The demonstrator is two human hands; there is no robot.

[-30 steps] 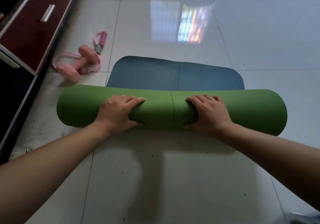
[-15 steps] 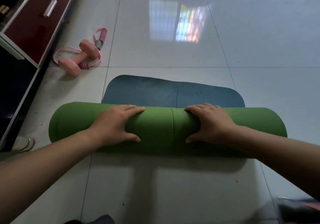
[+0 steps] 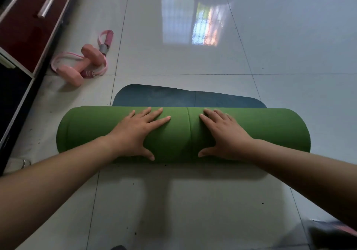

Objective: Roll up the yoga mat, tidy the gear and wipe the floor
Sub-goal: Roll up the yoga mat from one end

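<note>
Left hand (image 3: 133,134), right hand (image 3: 226,136) flat | yoga mat (image 3: 183,134) roll axis left-right

Green yoga mat (image 3: 260,126) nearly rolled, blue tail (image 3: 173,97) flat on floor

No readable text, labels, brands, numbers or signs anywhere in view

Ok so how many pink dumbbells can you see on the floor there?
1. The pink dumbbell lies on the floor tiles by the dark cabinet, left of and beyond the yoga mat, tangled in the pink resistance band. Another could sit out of frame.
</note>
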